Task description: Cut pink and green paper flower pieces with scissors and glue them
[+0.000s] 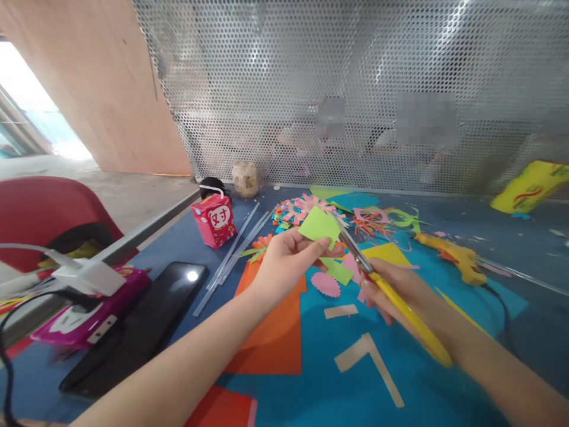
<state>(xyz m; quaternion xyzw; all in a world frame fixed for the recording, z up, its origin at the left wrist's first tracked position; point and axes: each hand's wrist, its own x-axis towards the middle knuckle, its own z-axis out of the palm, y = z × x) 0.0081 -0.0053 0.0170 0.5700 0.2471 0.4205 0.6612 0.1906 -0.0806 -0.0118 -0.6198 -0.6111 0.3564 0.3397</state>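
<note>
My left hand (288, 258) pinches a square of light green paper (319, 226) above the table, near the middle of the view. In my right hand (395, 290) is a pair of scissors (395, 305) with yellow handles, its blades pointing up and left. The blade tips lie at the green paper's right edge; whether they touch it I cannot tell. Below the hands are a pink scalloped oval (326, 284), another green paper piece (338, 270) and pale paper strips (377, 367). Orange paper (271, 332) and a large blue sheet (320, 391) lie underneath.
A yellow glue gun (457, 255) with a black cord lies right. Clear glue sticks (235, 255), a red drink carton (214, 219), a black phone (142, 326) and a purple power strip (93, 314) are left. Paper flowers (306, 207) sit behind my hands, before a perforated metal panel (284, 89).
</note>
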